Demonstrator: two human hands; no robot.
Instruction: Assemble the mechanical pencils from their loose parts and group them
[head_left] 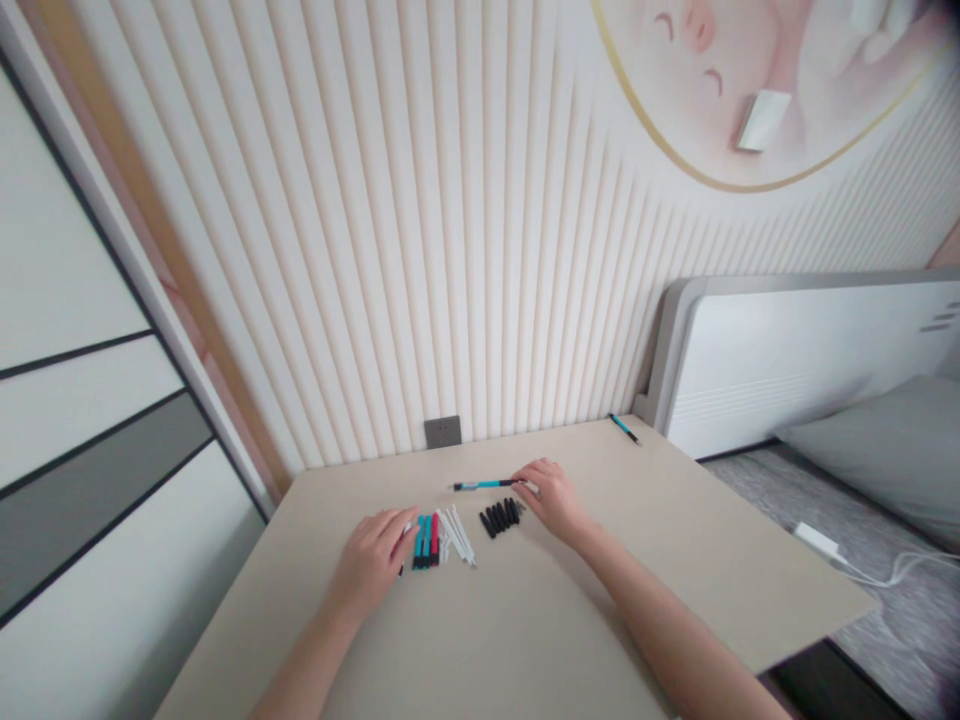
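My right hand [549,492] has its fingers pinched at the black right end of a blue and black pen [486,484], which lies across the back of the group of parts. My left hand [379,555] rests at the left, its fingers curved beside the blue barrels [423,540]; what lies under its fingertips is partly hidden. A red barrel [435,540] is right of the blue ones. White refills [457,535] lie fanned out in the middle. Several black grips [500,516] sit in a row just left of and below my right hand.
Another blue and black pen [625,429] lies at the back right of the beige table [480,640]. Behind it are a ribbed wall with a dark socket [442,432] and a headboard [750,360]. A white adapter [817,540] with a cable is on the bed.
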